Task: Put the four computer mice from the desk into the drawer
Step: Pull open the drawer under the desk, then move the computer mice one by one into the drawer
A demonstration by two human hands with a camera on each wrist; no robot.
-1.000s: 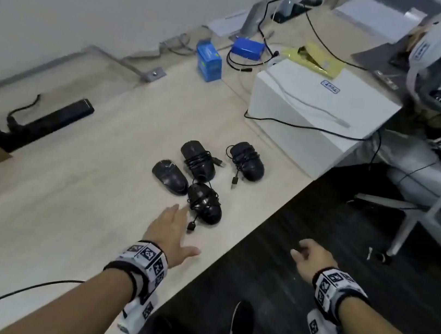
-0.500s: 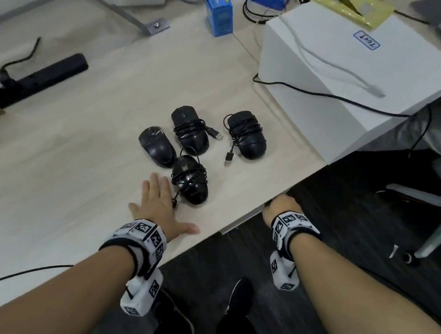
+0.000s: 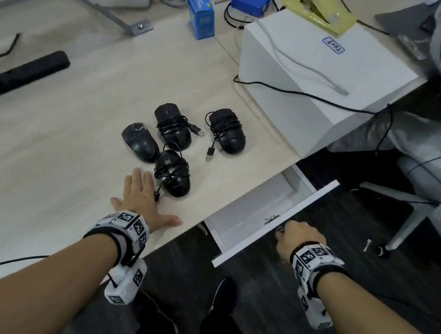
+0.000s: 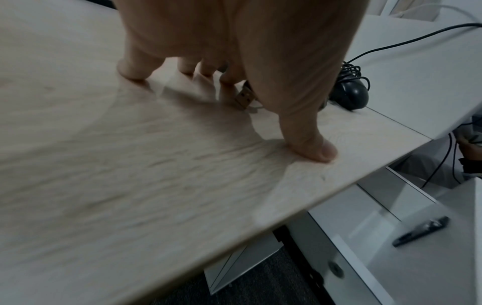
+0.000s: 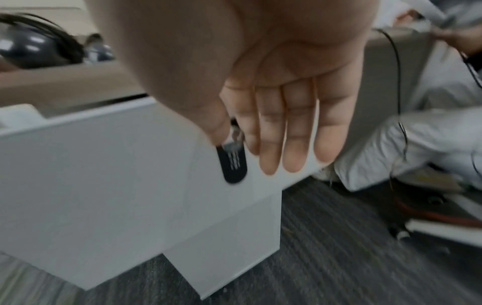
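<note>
Four black mice lie grouped on the light wooden desk [image 3: 55, 171]: a cordless-looking one [image 3: 140, 142], two wrapped in their cables [image 3: 173, 127] [image 3: 229, 131], and the nearest one [image 3: 174, 174], also wrapped. My left hand [image 3: 139, 192] rests flat on the desk, fingertips just left of the nearest mouse, thumb [image 4: 313, 144] spread toward the edge. A white drawer [image 3: 250, 211] stands pulled out under the desk edge. At its front panel [image 5: 104, 165], my right hand [image 5: 234, 134] pinches a small key from which a black tag [image 5: 232, 165] hangs.
A large white box [image 3: 313, 75] with a black cable [image 3: 296, 92] across it stands right of the mice. A blue carton [image 3: 201, 18] and a black power strip [image 3: 24, 74] lie farther back. Another person sits on a chair [image 3: 437, 205] at the right.
My right hand went from the air over the floor to the desk edge and has pulled the drawer out. The left hand has stayed flat by the nearest mouse.
</note>
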